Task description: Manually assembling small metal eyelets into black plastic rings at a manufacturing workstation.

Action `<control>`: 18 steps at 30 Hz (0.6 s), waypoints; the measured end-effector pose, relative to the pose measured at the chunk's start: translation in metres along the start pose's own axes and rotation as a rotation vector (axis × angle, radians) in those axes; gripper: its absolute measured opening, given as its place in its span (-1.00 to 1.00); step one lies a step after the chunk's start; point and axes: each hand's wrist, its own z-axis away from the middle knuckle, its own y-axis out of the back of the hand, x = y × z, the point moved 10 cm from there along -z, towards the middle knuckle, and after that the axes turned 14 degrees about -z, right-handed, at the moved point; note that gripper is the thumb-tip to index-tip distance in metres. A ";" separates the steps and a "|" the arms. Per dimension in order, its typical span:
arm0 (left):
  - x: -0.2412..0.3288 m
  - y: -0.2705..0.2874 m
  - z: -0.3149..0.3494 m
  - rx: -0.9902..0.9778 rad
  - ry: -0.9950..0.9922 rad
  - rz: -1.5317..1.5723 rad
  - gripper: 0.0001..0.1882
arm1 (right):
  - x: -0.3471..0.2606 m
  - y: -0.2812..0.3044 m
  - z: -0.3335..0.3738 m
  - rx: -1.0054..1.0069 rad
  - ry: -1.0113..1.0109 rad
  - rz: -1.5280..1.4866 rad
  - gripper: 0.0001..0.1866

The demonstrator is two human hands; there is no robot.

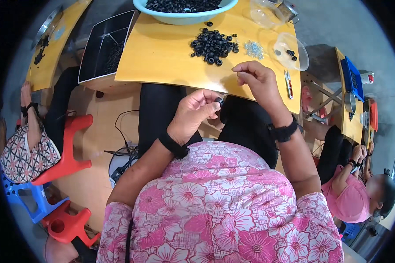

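Note:
Just off the near edge of the table, my left hand (196, 115) pinches a small round black piece (219, 101) between thumb and fingers. My right hand (260, 83) is raised over the table's near edge, thumb and forefinger brought close together; anything between them is too small to make out. Beyond my hands lies a heap of black ring-like pieces (213, 46). To its right sits a little pile of tiny clear or silvery bits (253, 50). Small snips with red on the handle (289, 84) rest to the right of my right hand.
On the yellow table (158, 52), a light blue basin (184, 18) full of black pieces stands at the back. At right are a clear plastic bowl (300, 55) with some black pieces and a metal cup (288, 12). A black-lined box (107, 48) stands left. Other people sit on both sides.

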 end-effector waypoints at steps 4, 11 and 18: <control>0.002 -0.001 0.006 0.001 -0.059 -0.028 -0.82 | -0.006 -0.021 0.033 -0.023 -0.256 -0.500 -0.84; 0.012 -0.009 0.018 0.011 -0.073 0.008 -0.80 | -0.013 -0.037 0.062 0.001 -0.255 -0.629 -0.85; 0.014 -0.008 0.022 0.015 -0.118 0.020 -0.79 | -0.022 -0.043 0.065 -0.020 -0.228 -0.508 -0.84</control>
